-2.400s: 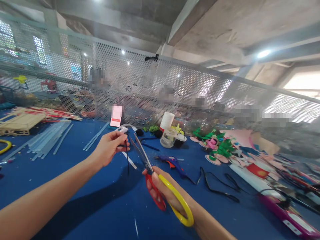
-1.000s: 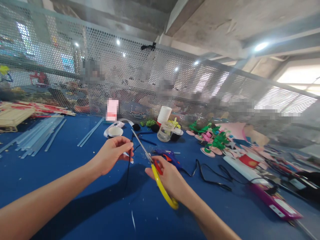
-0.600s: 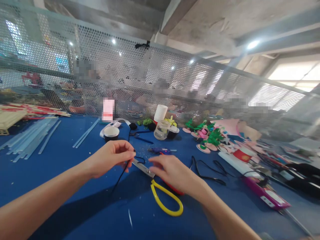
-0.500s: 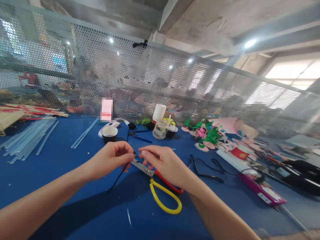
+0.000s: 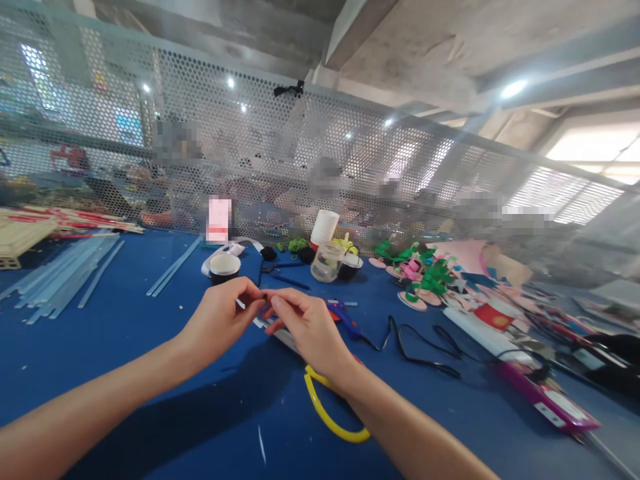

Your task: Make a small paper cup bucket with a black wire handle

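Note:
My left hand (image 5: 220,319) and my right hand (image 5: 306,328) meet fingertip to fingertip over the blue table. Thumb and forefinger of each are closed on a small black strip (image 5: 265,297); only a dark bit of it shows, and the rest is hidden by the fingers. Beneath my right hand lie scissors with a yellow handle loop (image 5: 325,417) and a red one, partly covered by the hand and forearm. Just beyond my right hand is a blue glue gun (image 5: 346,319) with a black cord. A white-lined black cup (image 5: 225,268) stands behind my left hand.
Pale translucent sticks (image 5: 75,273) lie at left. A clear jar (image 5: 327,261), a white roll (image 5: 325,228) and green yarn (image 5: 299,246) stand by the perforated screen (image 5: 260,153). Green-and-pink craft pieces (image 5: 417,277) and a purple power strip (image 5: 550,397) are at right.
The dangling black strip below my left hand is no longer visible. My right hand has moved left until its fingertips meet the left ones, and the blue glue gun has come into sight.

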The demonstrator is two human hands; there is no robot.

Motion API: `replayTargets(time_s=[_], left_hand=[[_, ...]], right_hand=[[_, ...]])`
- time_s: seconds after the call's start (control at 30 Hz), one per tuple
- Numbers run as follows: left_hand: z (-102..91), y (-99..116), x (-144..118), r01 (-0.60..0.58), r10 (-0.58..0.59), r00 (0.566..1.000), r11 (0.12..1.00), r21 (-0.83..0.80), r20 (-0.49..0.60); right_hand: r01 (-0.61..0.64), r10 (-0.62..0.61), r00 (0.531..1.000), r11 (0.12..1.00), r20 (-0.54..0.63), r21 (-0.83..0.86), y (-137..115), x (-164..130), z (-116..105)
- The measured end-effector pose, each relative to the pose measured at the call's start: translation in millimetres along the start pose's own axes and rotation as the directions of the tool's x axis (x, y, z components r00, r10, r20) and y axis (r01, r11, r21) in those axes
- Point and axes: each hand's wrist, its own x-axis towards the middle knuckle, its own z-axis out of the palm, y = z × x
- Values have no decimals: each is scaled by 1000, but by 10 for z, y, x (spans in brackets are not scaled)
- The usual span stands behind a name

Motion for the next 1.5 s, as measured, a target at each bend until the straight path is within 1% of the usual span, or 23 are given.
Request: replayTargets(time_s=[0.13,0.23,0.47,0.77,0.83,0.93,1.0,1.03,1.07,1.1,1.13,1.2,1.27,1.3,1.37,1.5], left_hand=[[18,-31,4,-40,45,998,994,106,-42],[24,-37,9,-63,71,995,992,112,-69],[35,-51,9,-54,62,995,994,94,-79],[53,-36,2,-51,70,993,980,191,-94],[58,-26,-2,-50,66,994,982,181,-83],[61,-25,4,-37,45,997,990,134,-61],[62,-30,17,5,-3,1000,998,57,-24],[63,-31,23,42,-42,999,999,-4,18],[64,-30,29,94,-88,993,993,-77,81],[65,-27,33,161,-136,978,974,-158,159],[67,-22,34,240,-181,952,942,-234,249],[71,-12,30,391,-237,880,854,-344,411],[75,-8,22,486,-251,822,777,-400,512],[76,-10,17,512,-249,804,752,-415,540],[78,-19,8,534,-240,790,722,-441,565],[79,-29,-8,530,-217,798,696,-484,562]], right_hand=[[-8,10,1000,997,-25,83,56,-1,33],[-19,21,999,996,-31,87,70,-7,48],[-8,11,999,998,-49,69,127,3,57],[-60,74,992,990,-103,130,145,21,79],[-61,73,992,992,-105,112,145,24,77],[-45,47,994,999,-94,22,134,24,56],[-12,8,996,999,-87,-38,121,27,31],[6,-12,996,998,-88,-57,115,31,16],[22,-29,995,997,-92,-72,111,38,0],[34,-42,994,996,-97,-83,108,46,-17],[42,-52,993,995,-102,-94,108,55,-34],[54,-67,992,992,-110,-115,110,71,-63],[64,-77,991,990,-105,-127,114,83,-82],[69,-82,991,989,-103,-128,115,86,-87],[75,-90,990,988,-108,-135,115,89,-91],[92,-117,982,982,-147,-165,119,92,-88]])
